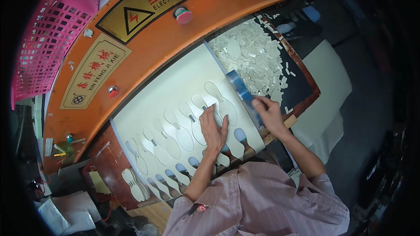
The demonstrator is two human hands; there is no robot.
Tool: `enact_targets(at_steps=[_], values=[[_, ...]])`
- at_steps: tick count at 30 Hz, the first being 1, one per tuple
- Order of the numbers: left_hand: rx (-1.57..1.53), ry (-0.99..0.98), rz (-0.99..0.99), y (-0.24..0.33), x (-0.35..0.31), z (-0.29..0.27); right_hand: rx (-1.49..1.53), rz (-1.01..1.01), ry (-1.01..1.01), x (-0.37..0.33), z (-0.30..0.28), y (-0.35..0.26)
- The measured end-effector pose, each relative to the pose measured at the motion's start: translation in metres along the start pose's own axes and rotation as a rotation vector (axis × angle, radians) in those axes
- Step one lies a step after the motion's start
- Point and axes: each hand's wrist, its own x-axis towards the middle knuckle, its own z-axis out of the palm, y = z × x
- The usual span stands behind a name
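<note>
A pale sheet [175, 74] lies across the bed of the press, with a row of insole-shaped cuts through it. My left hand [213, 133] rests on the sheet among the cut insoles, fingers stretched out and holding nothing. At the sheet's right edge, my right hand [269, 114] is closed on a long, narrow blue cutting die [238, 85], slightly blurred and tilted. Beside my left hand a cut insole [226, 110] still sits in its outline. Along the near edge, scalloped gaps open in the sheet.
The orange press beam [153, 35] spans the far side and carries red buttons [183, 15]. A heap of small pale scraps [249, 54] lies at the right. Stacked insoles [134, 185] lie at the lower left. A pink basket [57, 30] stands upper left; more pale sheet [326, 87] hangs at right.
</note>
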Motion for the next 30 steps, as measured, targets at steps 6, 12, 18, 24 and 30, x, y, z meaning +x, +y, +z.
enact_targets(at_steps=[6,12,18,24,30], values=[[-0.009,-0.019,-0.024,-0.008,0.001,-0.004,-0.651,-0.395,0.184,0.005,0.039,0.015],[-0.008,0.013,-0.026,-0.004,0.024,0.017,-0.501,-0.281,0.032,0.037,0.004,0.025],[0.049,0.018,0.019,0.009,0.032,0.042,-0.457,-0.319,-0.023,0.075,-0.042,0.001],[0.069,0.018,0.043,0.043,0.038,0.067,-0.082,-0.491,0.159,0.209,-0.201,-0.006],[0.345,0.057,-0.066,0.090,0.031,0.091,-0.004,-0.343,0.605,0.456,-0.428,0.044]])
